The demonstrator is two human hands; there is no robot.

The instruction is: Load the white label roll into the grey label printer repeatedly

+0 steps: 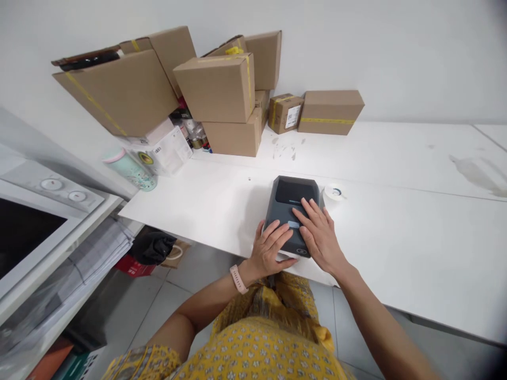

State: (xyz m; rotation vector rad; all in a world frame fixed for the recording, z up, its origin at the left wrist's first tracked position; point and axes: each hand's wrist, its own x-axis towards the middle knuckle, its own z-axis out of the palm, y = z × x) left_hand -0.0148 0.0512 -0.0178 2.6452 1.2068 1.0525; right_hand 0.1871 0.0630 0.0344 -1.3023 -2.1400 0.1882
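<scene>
Left hand [272, 245] and right hand [322, 232] rest, fingers spread, on dark grey device [283, 212], near front edge of white worktop [396, 237]. Boxy body, cut corners, black panel [293, 191] at far end; perhaps label printer, lettering too small.

A: Where did the view look from?
B: One head-worn camera looked forward and steeply down over the surface [404, 248].
A: How near was it?
B: The wearer's yellow garment [257, 348] lay nearest, at bottom; the wall [388, 53] stood farthest, at top.
A: Lateral span?
B: Wide; it reached the knobbed appliance [27, 227] at left.
</scene>
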